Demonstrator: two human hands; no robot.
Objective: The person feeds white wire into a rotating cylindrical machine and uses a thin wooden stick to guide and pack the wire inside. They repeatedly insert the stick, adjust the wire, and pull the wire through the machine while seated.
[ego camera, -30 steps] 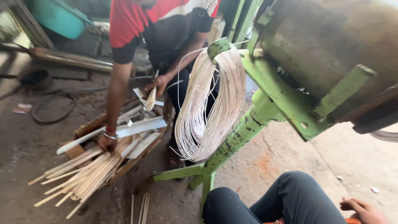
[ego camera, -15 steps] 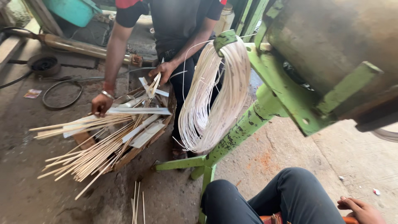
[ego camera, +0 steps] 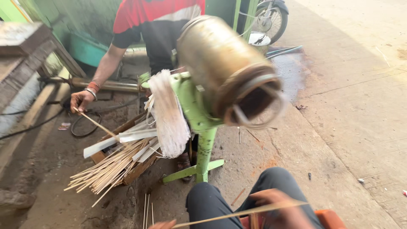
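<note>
Bamboo strip across both hands (blurred)

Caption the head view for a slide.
Seated person's hands hold a thin bamboo strip before a green-framed machine; a co-worker handles sticks.

Left hand: only the top edge is showing at the bottom border of the frame, just left of the raised knee. Finger pose is not readable. It is sitting at the near end of a thin stick.

Right hand: is showing motion blur, lying low over the lap and right of the left hand. The fingers are curling downward and appear to be closing on the far part of the stick, with the back of the hand facing up.

Forearms: out of frame.

Legs: the person is sitting with knees bent, in dark trousers, thighs pointing forward.
</note>
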